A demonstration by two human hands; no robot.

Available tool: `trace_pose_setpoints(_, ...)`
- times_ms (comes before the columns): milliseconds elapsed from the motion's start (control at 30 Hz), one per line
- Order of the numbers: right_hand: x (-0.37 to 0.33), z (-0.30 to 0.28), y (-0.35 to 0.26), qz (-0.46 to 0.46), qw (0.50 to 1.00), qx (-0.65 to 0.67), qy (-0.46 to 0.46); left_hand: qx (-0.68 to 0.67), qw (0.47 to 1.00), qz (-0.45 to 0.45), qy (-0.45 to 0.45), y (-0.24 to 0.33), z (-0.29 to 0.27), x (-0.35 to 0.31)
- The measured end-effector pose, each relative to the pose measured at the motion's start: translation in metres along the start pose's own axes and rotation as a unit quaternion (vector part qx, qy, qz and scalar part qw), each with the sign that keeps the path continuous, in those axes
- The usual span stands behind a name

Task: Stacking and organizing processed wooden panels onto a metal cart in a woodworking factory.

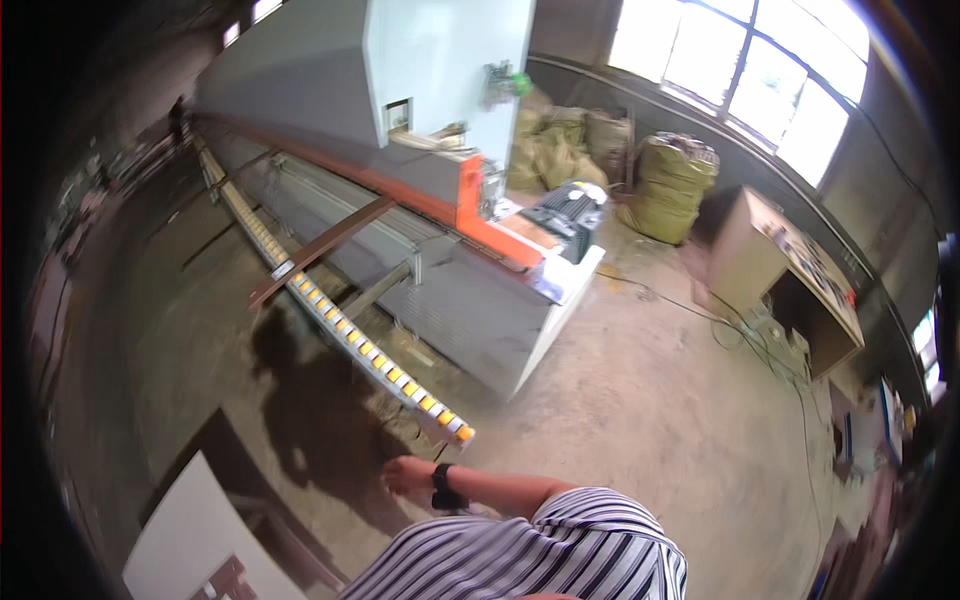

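My right hand [405,478] reaches across in front of my striped shirt, a black watch on its wrist. Its fingers look blurred and loosely bent, and I cannot tell how far they close; no object shows in it. Closest to it is the near end of a long narrow rail [385,370] lined with yellow and white rollers. Floor shows between the hand and the rail's end. My left hand is out of view.
Alongside the rail stands a long grey machine [455,305] with an orange edge and a dark motor [570,215]. A white panel [205,530] lies at lower left. Stuffed sacks [670,185], a cluttered wooden bench [775,265] and floor cables [745,325] are at right.
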State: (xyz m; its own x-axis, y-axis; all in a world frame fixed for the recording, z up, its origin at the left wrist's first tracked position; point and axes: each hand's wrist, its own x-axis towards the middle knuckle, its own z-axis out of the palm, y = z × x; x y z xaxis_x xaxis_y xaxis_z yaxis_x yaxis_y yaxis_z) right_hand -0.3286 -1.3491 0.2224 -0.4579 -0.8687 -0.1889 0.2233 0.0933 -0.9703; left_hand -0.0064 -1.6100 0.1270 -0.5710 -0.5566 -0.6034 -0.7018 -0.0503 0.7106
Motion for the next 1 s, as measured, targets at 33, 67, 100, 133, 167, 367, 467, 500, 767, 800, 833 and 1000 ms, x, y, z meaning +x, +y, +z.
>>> trace_pose_setpoints(33,0.001,0.006,-0.013,0.001,0.995,-0.1,0.022,0.001,1.0,0.008,0.009,-0.02,-0.009,-0.011)
trace_pose_setpoints(67,-0.001,0.004,-0.043,-0.005,0.98,-0.197,0.038,0.012,0.999,0.028,0.009,-0.038,-0.014,-0.015)
trace_pose_setpoints(100,0.004,-0.005,-0.043,-0.017,0.991,-0.123,0.045,0.026,0.998,0.056,0.003,-0.048,-0.018,-0.017)
trace_pose_setpoints(133,0.008,-0.011,-0.054,-0.062,0.972,-0.218,0.067,0.013,0.998,0.062,0.003,-0.06,-0.019,-0.023)
trace_pose_setpoints(167,0.019,-0.026,-0.054,-0.21,0.881,-0.42,0.057,-0.026,0.998,0.055,0.0,-0.068,-0.018,-0.031)
trace_pose_setpoints(367,0.093,-0.036,-0.098,0.004,0.972,0.188,0.137,0.376,0.913,0.117,0.11,-0.086,-0.003,-0.104)
trace_pose_setpoints(467,0.131,-0.043,-0.115,0.017,0.966,0.232,0.114,0.035,0.993,-0.008,0.112,-0.096,0.0,-0.144)
trace_pose_setpoints(500,0.149,-0.047,-0.113,0.005,0.953,0.284,0.103,-0.022,0.992,-0.034,0.119,-0.1,0.005,-0.156)
trace_pose_setpoints(767,0.248,-0.118,-0.117,-0.005,0.908,0.383,0.172,-0.127,0.976,-0.1,0.143,-0.1,0.025,-0.204)
trace_pose_setpoints(800,0.252,-0.118,-0.119,-0.007,0.907,0.383,0.176,-0.129,0.976,-0.103,0.146,-0.099,0.026,-0.205)
trace_pose_setpoints(833,0.255,-0.129,-0.121,-0.018,0.895,0.408,0.179,-0.127,0.977,-0.102,0.141,-0.095,0.026,-0.202)
trace_pose_setpoints(1000,0.229,-0.1,-0.128,-0.047,0.859,0.423,0.286,-0.099,0.983,-0.084,0.132,-0.085,0.019,-0.193)
